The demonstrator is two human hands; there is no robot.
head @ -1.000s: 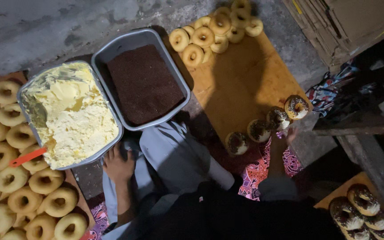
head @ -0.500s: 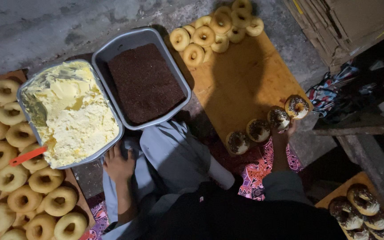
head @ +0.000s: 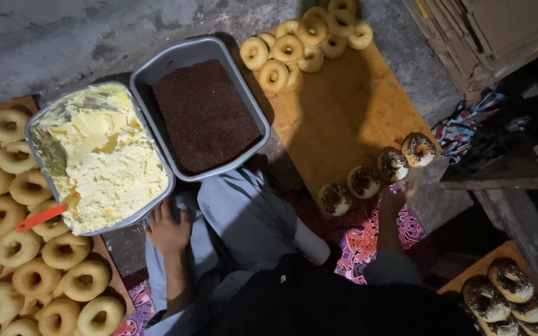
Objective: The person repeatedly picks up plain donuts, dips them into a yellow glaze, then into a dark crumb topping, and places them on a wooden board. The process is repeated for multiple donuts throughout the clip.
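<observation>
The left hand (head: 168,227) is lying flat with fingers spread, holding nothing, its fingertips resting just under the near edge of the tray of pale cream (head: 98,158). The right hand (head: 400,193) is reaching out to the near edge of the wooden board (head: 344,118), fingers loose and apart, touching just below a row of four sprinkle-topped doughnuts (head: 378,174). An orange-handled tool (head: 40,217) is sticking out of the cream. Beside it, a second tray of dark sprinkles (head: 203,115) is sitting. Plain doughnuts (head: 26,261) are crowding the board on the left. Farther off, more plain doughnuts (head: 303,37) are piling at the board's far end.
</observation>
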